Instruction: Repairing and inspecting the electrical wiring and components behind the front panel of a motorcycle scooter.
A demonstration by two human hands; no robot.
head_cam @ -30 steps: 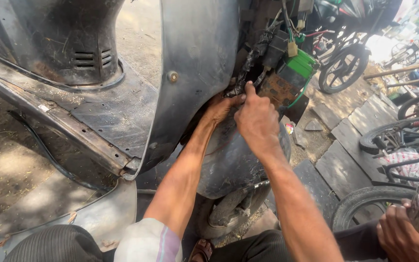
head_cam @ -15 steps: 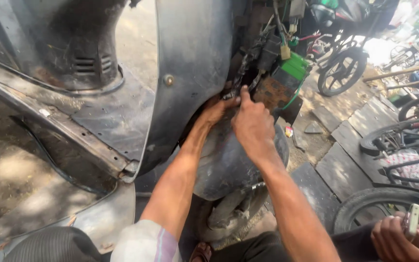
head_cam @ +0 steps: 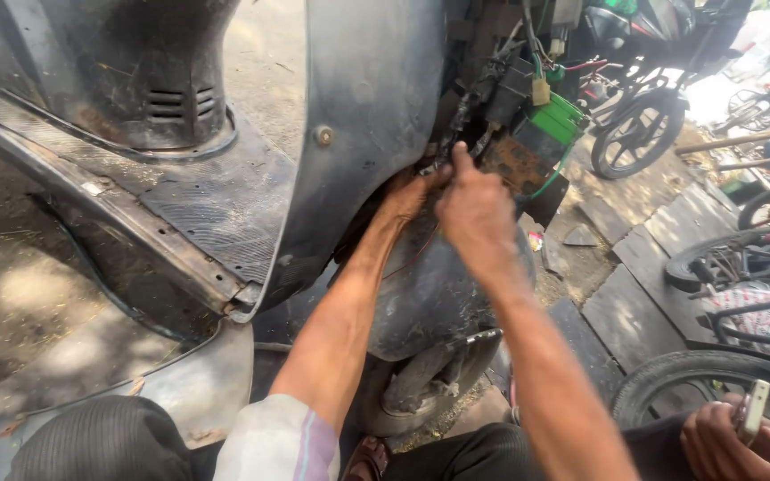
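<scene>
A dark grey scooter leans on its side, its front panel (head_cam: 367, 134) facing me. Behind the panel sit a tangle of black wiring (head_cam: 483, 89) and a green boxy part (head_cam: 556, 118). My left hand (head_cam: 407, 191) reaches into the gap at the panel's edge, its fingertips hidden inside. My right hand (head_cam: 474, 209) is just beside it with the fingers curled and the thumb raised against the wiring. What either hand grips is hidden. A thin red wire (head_cam: 413, 256) hangs below both hands over the black front mudguard (head_cam: 430, 294).
The scooter's footboard (head_cam: 180, 205) lies at the left on dusty ground. Parked motorcycles and wheels (head_cam: 639, 134) stand at the right on paving slabs (head_cam: 634, 303). Another person's hands (head_cam: 741, 441) hold a pale phone at the bottom right.
Both my hands have stayed at the wiring gap, with the right thumb shifting slightly against the harness. The other person's hands with the phone have moved a little at the bottom right.
</scene>
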